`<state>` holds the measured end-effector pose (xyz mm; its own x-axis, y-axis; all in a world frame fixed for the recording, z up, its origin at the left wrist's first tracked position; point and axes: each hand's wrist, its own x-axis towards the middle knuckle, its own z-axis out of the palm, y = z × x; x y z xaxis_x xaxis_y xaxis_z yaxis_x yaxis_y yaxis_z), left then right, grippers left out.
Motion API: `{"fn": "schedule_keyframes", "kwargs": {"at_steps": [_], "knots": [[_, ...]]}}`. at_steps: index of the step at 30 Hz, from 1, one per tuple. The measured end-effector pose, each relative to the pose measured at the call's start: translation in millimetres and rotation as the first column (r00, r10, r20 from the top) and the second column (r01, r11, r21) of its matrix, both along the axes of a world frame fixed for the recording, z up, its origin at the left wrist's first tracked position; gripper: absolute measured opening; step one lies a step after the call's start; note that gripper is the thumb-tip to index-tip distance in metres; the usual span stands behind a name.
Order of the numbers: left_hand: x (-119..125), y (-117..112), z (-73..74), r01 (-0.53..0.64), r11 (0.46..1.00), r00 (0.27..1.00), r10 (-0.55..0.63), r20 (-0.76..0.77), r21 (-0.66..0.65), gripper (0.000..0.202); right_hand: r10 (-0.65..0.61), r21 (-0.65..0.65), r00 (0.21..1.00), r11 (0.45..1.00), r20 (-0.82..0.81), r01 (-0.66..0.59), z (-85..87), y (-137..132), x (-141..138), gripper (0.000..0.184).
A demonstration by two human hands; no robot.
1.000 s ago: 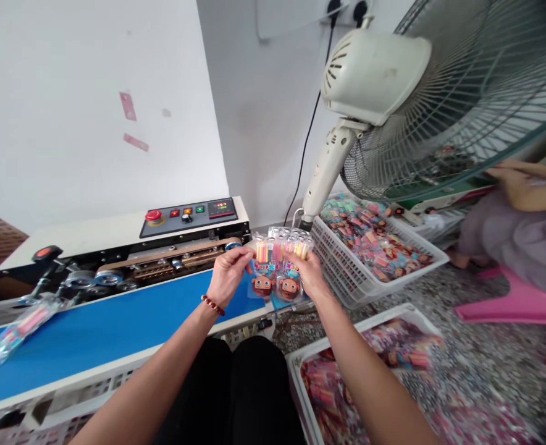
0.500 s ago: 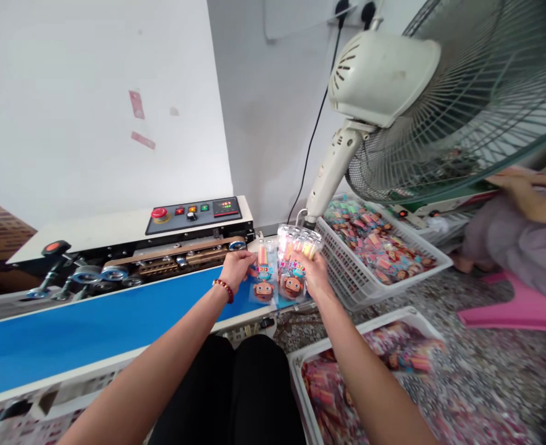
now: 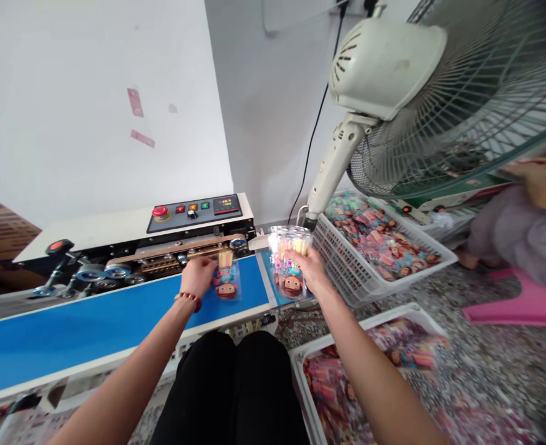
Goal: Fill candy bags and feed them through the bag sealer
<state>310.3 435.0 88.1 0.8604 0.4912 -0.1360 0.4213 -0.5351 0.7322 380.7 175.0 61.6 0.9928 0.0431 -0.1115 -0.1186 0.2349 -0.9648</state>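
My left hand (image 3: 197,275) rests on a clear candy packet (image 3: 227,283) with a cartoon face, lying on the blue conveyor belt (image 3: 92,327) at the mouth of the sealing machine (image 3: 162,238); its fingers pinch the packet's left edge. My right hand (image 3: 308,269) is closed round a stack of the same packets (image 3: 289,266), held upright just past the belt's right end.
A white basket (image 3: 361,281) full of packets stands to the right, another white basket (image 3: 301,364) by my right knee. A large white fan (image 3: 421,93) looms above. Another person (image 3: 527,216) sits at far right beside a pink stool (image 3: 518,306).
My left hand took one packet off the stack and carried it left onto the belt beside the sealer. The right hand stayed with the stack.
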Motion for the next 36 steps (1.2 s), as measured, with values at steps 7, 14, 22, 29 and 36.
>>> {"fn": "schedule_keyframes", "kwargs": {"at_steps": [7,14,22,29,36], "knots": [[-10,-62,1.1,0.249,0.967,0.951,-0.255,0.173,0.056,0.024,0.088,-0.112,0.995,0.99,0.037,-0.084,0.5,-2,2,0.035],[36,-112,6.1,0.254,0.93,0.964,-0.219,0.153,-0.267,0.014,0.113,-0.262,0.989,0.961,0.098,-0.084,-3.7,-9,4,0.034],[40,-109,-1.7,0.185,0.777,0.982,-0.13,0.135,-0.602,0.015,0.119,-0.191,0.988,0.977,0.097,-0.099,-9.2,-8,6,0.038],[44,-106,-9.5,0.209,0.848,0.976,-0.147,0.162,-0.488,0.017,0.046,-0.213,0.996,0.977,0.079,-0.028,-8.5,-5,6,0.037],[49,-105,-6.4,0.197,0.922,0.979,-0.166,0.118,-0.333,0.011,0.023,-0.25,0.997,0.968,0.079,-0.002,-4.9,-4,6,0.038]]}}
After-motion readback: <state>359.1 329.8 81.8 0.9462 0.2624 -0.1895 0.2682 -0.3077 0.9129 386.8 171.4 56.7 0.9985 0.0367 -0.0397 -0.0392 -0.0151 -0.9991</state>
